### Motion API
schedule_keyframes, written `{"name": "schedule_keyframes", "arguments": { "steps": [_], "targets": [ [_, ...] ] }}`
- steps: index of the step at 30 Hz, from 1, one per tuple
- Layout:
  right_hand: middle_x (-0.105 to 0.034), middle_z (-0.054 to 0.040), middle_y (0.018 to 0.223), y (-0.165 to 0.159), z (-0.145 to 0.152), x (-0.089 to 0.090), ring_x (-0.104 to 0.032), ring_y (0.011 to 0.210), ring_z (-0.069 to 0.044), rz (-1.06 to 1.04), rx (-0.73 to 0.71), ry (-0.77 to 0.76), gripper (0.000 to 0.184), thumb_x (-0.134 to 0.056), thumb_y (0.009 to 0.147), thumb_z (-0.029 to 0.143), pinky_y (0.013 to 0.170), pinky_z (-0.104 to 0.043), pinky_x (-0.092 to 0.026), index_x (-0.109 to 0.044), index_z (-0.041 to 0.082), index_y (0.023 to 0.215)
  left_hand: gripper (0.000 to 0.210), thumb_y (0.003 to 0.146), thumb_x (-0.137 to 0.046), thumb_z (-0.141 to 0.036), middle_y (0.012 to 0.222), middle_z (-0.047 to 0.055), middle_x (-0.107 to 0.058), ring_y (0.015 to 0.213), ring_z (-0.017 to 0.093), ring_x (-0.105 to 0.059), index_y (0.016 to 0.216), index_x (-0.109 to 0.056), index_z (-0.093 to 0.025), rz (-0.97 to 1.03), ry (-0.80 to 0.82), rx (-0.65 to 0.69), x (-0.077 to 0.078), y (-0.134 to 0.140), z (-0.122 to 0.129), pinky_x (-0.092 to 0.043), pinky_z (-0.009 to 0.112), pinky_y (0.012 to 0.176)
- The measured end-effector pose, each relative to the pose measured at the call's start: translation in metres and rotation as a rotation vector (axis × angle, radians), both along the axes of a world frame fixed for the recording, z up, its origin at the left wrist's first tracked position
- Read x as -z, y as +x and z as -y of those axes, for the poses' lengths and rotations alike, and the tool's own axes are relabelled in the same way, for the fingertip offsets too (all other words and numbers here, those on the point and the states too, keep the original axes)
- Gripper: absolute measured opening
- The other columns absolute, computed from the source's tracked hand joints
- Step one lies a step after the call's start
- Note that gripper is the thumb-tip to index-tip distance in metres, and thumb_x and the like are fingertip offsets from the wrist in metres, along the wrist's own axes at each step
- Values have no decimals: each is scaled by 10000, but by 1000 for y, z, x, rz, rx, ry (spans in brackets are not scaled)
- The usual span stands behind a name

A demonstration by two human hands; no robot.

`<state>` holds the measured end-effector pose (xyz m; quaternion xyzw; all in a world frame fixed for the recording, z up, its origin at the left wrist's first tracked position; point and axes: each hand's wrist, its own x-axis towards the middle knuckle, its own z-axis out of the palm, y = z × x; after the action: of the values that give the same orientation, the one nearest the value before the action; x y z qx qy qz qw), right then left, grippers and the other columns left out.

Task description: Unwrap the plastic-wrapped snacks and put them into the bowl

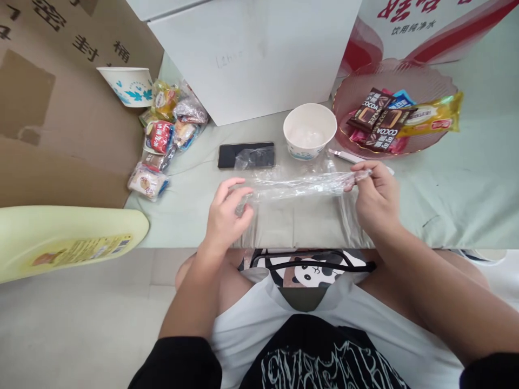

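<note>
A crinkled sheet of clear plastic film (304,186), perhaps a bag, stretches between my hands over the near edge of the table. My right hand (377,197) pinches its gathered right end between thumb and fingers. At the other end, my left hand (229,213) touches the film, its fingers curved and apart from the thumb. Part of the film lies over a dark phone (246,155). Just beyond it stands a white paper bowl (310,131) with a blue print. A slim white tool (346,156), partly hidden by my right hand, lies beside the bowl.
At right, a pinkish glass plate (441,81) bears several wrapped snacks (391,121). More packaged snacks (160,129) are heaped at left near a tilted paper bowl (132,86). Cardboard (73,135) and a white box (259,59) stand behind. A yellow bottle (73,237) juts in at left.
</note>
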<state>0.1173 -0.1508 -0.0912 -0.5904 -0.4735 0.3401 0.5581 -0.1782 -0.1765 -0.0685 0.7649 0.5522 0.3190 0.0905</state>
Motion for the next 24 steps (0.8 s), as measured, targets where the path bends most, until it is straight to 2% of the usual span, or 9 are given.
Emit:
{"name": "schedule_keyframes", "arguments": {
  "steps": [2,4,6,10,13,15,18,21,24],
  "targets": [
    [-534,64,573,3,-3,0,-585,549,-133,-90,17,51,58,-600,918,291,596,-283,-481,-608,245,884,198,821,-557,-117,1029,67,-743,938,192,-713,910,-716,-195,83,-45,8,1,-2,-4,-561,320,853],
    [-512,79,564,6,-3,0,-560,506,-135,-189,-5,102,58,-596,928,319,556,-286,-478,-584,263,935,137,831,-563,-155,844,35,-745,805,168,-707,830,-695,-194,215,-182,3,3,-2,-8,-544,284,755],
    [-557,74,612,8,-1,-1,-579,517,-152,-247,-84,130,148,-618,924,383,552,-312,-504,-553,294,1023,87,830,-586,-209,732,16,-717,721,156,-688,800,-667,-195,415,-323,-45,5,0,-12,-527,268,697],
    [-637,60,709,8,4,-2,-686,654,-194,-160,-261,79,392,-749,836,405,700,-390,-592,-512,319,1135,43,783,-623,-242,606,-31,-604,623,125,-633,780,-611,-200,866,-454,-186,8,7,-23,-535,250,688],
    [-596,80,667,6,7,-2,-654,557,-165,-87,-250,22,327,-719,855,358,603,-342,-572,-501,300,1091,32,780,-609,-216,592,-56,-532,530,99,-581,797,-583,-210,989,-532,-331,8,12,-33,-473,206,540],
    [-591,79,709,6,7,-3,-561,441,-124,-80,-217,-21,292,-674,880,350,474,-297,-502,-478,300,1089,30,817,-587,-227,615,-62,-531,428,79,-490,845,-579,-218,956,-563,-408,8,13,-38,-340,195,410],
    [-622,44,805,11,6,-2,-468,369,-103,35,-230,-179,345,-644,876,322,380,-288,-397,-466,301,1171,45,864,-555,-228,584,-68,-539,357,73,-357,891,-592,-224,754,-578,-448,11,10,-43,-229,216,375],
    [-691,-24,915,21,5,2,-529,442,-134,322,-319,-298,474,-643,823,269,452,-320,-433,-478,267,1267,60,850,-569,-199,539,-55,-568,407,107,-418,875,-619,-220,441,-596,-402,15,5,-43,-294,240,445],
    [-718,-69,968,34,4,11,-587,578,-185,597,-365,-260,582,-636,755,233,571,-356,-470,-498,228,1321,57,832,-605,-220,560,-46,-591,495,137,-504,875,-642,-223,232,-587,-317,15,2,-37,-358,268,542]
  ]
}}
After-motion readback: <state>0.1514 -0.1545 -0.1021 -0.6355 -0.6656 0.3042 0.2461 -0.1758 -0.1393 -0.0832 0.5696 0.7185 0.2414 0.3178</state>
